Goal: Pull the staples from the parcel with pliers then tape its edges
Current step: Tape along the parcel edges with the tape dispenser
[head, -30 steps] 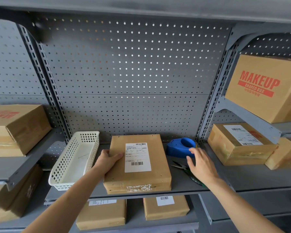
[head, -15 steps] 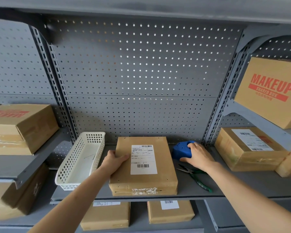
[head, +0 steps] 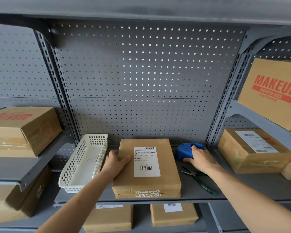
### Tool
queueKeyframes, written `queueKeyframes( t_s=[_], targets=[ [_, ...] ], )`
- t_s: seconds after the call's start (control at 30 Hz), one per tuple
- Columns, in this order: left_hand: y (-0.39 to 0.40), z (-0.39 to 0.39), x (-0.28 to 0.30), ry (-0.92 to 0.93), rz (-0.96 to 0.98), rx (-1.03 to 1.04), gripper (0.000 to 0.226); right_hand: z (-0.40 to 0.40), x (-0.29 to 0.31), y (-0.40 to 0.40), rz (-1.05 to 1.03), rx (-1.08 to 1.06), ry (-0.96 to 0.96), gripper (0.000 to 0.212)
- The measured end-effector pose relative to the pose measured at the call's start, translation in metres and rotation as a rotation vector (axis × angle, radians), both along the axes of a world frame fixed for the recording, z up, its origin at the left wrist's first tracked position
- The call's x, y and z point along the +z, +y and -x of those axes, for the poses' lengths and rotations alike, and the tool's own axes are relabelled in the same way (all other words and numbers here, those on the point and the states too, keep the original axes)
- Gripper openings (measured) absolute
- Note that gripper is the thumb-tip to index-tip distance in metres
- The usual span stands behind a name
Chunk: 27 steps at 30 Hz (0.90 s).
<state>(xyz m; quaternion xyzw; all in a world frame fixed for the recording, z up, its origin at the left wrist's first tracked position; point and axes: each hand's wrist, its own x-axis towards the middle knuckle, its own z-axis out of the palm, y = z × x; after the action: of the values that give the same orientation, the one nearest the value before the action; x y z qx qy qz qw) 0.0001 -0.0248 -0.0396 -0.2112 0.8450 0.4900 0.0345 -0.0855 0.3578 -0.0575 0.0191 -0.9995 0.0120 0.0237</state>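
Parcel is lying flat on the grey shelf, pretty much mid-shelf with its near end right at the front edge, white shipping label facing up. Left hand has hold of the parcel's left side, thumb on top and fingers wrapped down over the edge. Right hand is on the blue tape dispenser near the back edge of the shelf, fingers curled over it and thumb against its front, so it's gripping that. Green-handled pliers lie on the shelf just right of the parcel, below the right wrist, nobody touching them. White plastic basket sits toward the shelf's left edge, just beside the parcel.
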Motion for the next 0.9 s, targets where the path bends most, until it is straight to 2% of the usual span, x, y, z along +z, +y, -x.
queueKeyframes(
  t_s=[0.17, 0.5, 0.63, 0.7, 0.8, 0.9],
  targets=[
    [0.000, -0.001, 0.008, 0.102, 0.188, -0.022, 0.074, -0.006, 0.009, 0.006, 0.027, 0.005, 0.140, 0.072],
    [0.013, 0.001, 0.031, 0.277, 0.170, -0.067, 0.035, -0.010, 0.042, 0.006, 0.183, 0.131, 0.398, 0.073],
    [0.023, 0.001, 0.049, 0.540, 0.296, -0.064, 0.021, -0.015, 0.060, -0.007, 0.257, 0.187, 0.466, 0.080],
    [0.030, 0.001, 0.063, 0.612, 0.246, -0.092, 0.018, -0.019, 0.068, -0.015, 0.290, 0.237, 0.522, 0.084],
    [0.044, 0.000, 0.084, 0.643, 0.159, -0.177, 0.013, -0.024, 0.076, -0.026, 0.322, 0.347, 0.620, 0.077],
    [0.058, -0.003, 0.098, 0.678, 0.118, -0.255, 0.011, -0.025, 0.082, -0.036, 0.348, 0.392, 0.642, 0.076]
  ],
)
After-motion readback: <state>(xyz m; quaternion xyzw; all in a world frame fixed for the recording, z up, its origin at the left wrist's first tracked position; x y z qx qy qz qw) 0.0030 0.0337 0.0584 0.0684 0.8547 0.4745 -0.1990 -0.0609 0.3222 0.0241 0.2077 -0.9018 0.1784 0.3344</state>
